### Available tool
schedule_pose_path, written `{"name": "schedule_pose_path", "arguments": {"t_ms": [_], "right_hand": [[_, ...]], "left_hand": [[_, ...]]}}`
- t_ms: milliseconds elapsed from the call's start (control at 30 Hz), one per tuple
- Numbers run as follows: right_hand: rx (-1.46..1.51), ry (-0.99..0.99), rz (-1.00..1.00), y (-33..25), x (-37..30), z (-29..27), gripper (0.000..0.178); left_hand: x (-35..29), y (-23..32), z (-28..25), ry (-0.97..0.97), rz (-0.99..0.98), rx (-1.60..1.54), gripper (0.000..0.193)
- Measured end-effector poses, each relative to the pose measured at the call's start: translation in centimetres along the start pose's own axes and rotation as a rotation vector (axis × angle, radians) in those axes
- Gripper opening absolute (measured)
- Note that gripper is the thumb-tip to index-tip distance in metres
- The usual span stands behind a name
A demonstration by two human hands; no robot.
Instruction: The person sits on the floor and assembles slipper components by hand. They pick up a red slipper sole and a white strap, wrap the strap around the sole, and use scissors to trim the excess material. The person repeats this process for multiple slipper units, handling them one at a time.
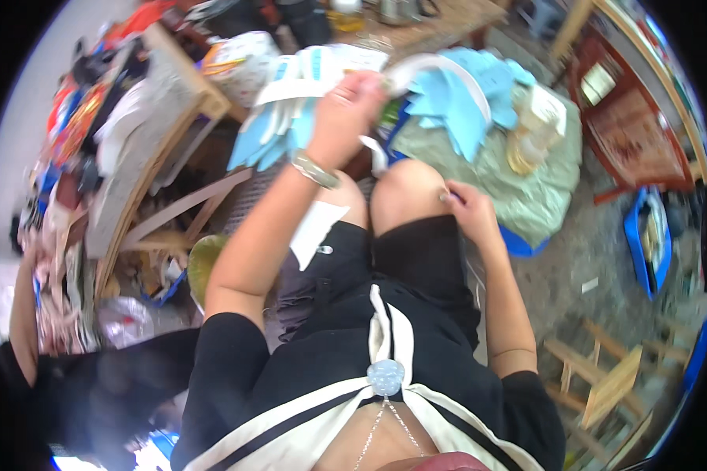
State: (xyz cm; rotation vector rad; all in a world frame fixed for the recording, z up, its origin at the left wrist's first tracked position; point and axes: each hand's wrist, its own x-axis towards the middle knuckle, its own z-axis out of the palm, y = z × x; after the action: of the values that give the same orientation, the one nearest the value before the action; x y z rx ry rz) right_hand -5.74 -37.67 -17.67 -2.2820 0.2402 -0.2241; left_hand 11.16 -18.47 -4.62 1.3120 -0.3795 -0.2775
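Observation:
My left hand (349, 110), with a bangle on its wrist, is raised over my knees, fingers pinched together. A curved white strip (424, 63) runs from its fingertips over a pile of light blue cut pieces (467, 110). Motion blurs the fingertips. Just below this hand hangs another short white strip (375, 155). Beside my bare knee, my right hand (469, 210) has its fingers closed around something small and dark, mostly hidden. A stack of white and light blue pieces (271, 125) lies left of my left hand. A white scrap (314, 231) rests on my lap.
Green sheeting (526, 196) lies under the blue pile, with a clear bottle of yellowish liquid (530, 145) on it. A wooden-edged table (173, 102) stands left and a reddish wooden chair (632, 118) right. Another person's arm (25, 306) shows far left. Wooden frames (605, 377) lie lower right.

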Motion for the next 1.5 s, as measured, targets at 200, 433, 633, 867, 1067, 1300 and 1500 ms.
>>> {"name": "schedule_pose_path", "arguments": {"t_ms": [200, 433, 633, 867, 1067, 1300, 1500], "right_hand": [[1.460, 0.117, -0.277, -14.6, 8.5, -1.5, 0.038], [1.522, 0.219, -0.392, -19.8, 11.4, -2.5, 0.024], [1.532, -0.082, -0.365, -20.8, 8.9, -1.2, 0.023], [1.330, -0.310, -0.492, -17.0, 5.2, -0.4, 0.023], [1.225, -0.207, -0.290, -16.4, 3.2, -2.0, 0.019], [0.985, -0.115, -0.359, -12.1, 2.8, -2.0, 0.016], [0.942, -0.152, -0.458, -12.6, 3.3, -1.5, 0.013]], "left_hand": [[-4.3, -1.3, -0.4, -0.285, 0.018, 0.068, 0.013], [-8.5, 0.2, -4.0, -0.366, -0.157, 0.307, 0.020], [-9.7, 3.8, -9.0, -0.326, 0.221, 0.940, 0.032], [-8.7, 12.2, -15.2, 0.114, 0.530, 1.169, 0.021], [-11.1, 16.9, -19.5, 0.411, 0.714, 1.383, 0.015], [-16.6, 23.3, -31.6, 1.203, 0.926, 1.531, 0.019], [-15.9, 28.6, -42.0, 0.886, 0.235, 1.596, 0.030]]}}
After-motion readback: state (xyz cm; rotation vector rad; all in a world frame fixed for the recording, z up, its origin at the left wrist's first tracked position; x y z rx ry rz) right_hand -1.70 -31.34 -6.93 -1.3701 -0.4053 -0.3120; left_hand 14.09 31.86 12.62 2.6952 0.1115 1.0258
